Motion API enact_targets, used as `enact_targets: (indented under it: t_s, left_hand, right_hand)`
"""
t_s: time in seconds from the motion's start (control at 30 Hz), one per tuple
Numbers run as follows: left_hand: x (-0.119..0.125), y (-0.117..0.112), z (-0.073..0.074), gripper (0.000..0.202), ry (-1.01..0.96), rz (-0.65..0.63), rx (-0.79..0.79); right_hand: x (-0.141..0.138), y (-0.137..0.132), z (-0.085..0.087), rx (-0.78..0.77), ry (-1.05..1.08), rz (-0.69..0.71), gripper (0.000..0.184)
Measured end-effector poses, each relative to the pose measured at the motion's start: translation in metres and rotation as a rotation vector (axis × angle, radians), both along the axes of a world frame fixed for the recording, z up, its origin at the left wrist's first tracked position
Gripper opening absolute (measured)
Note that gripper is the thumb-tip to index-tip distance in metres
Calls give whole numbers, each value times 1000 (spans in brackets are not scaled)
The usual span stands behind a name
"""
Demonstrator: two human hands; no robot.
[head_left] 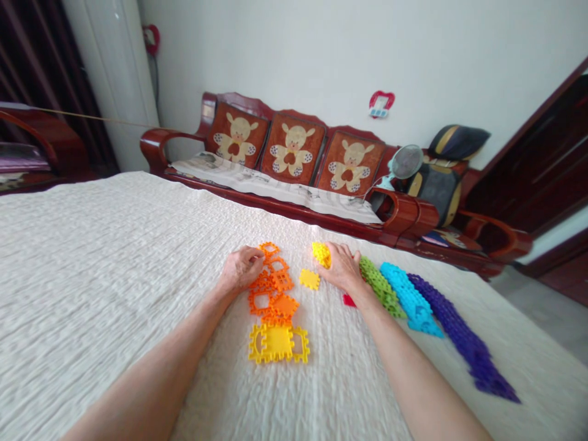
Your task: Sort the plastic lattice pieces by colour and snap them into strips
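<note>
On a cream quilted bedspread (114, 257) lies a pile of orange interlocking plastic tiles (272, 293). My left hand (239, 267) rests curled against the pile's left edge, fingers touching an orange tile. My right hand (342, 267) is closed round a yellow tile (322, 253) at its fingertips. A single yellow tile (309, 279) lies flat between the hands. Nearer me sit joined yellow tiles (278, 343). A red piece (349, 300) shows under my right wrist.
Rows of stacked green tiles (381, 286), cyan tiles (411, 300) and purple tiles (463, 337) run diagonally right of my right hand. Behind the bed stands a red wooden sofa (294, 153) with bear cushions. A dark door (542, 159) is at the right.
</note>
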State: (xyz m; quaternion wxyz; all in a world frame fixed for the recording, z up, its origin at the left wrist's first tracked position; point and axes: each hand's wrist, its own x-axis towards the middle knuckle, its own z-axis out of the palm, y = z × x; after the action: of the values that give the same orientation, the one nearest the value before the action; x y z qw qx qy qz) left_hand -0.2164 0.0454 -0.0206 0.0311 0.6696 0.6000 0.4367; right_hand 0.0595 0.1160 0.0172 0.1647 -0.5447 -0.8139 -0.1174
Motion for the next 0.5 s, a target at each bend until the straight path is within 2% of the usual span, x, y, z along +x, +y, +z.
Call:
enact_targets:
  t_s: [0.23,0.37,0.5]
  left_hand:
    - [0,1,-1,29,10,-2,-7]
    - [1,0,1,28,5,4,-1]
    - [2,-2,4,28,-2,10,-1]
  right_hand:
    - [-1,2,0,1,-12,7,48]
    - [0,-3,3,58,-21,48,46]
    - [2,-7,5,34,-9,114,47]
